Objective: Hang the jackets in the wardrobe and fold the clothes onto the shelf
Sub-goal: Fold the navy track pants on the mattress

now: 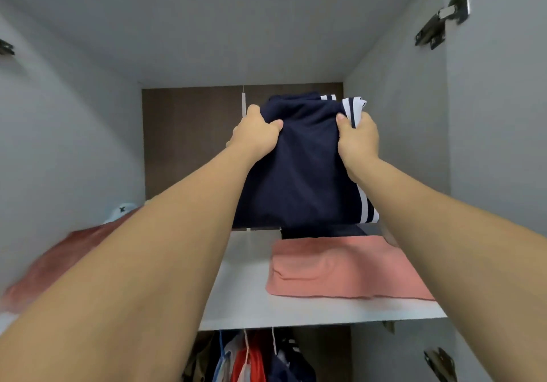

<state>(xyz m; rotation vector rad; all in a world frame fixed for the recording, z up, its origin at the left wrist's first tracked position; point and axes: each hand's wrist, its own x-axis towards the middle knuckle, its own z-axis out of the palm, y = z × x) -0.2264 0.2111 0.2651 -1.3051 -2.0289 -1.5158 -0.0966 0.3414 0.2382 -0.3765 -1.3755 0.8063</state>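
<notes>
two hands, left hand (257, 134) and right hand (359, 141), grip the folded navy garment (299, 174), fingers curled; we lower it flat toward six o'clock onto the pink cloth (340, 266), edges squared.

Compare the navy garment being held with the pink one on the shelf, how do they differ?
The navy garment is dark with white side stripes; the pink garment is plain. The navy one is held up above the shelf by the left hand and right hand, while the pink one lies flat on it. Both are folded.
</notes>
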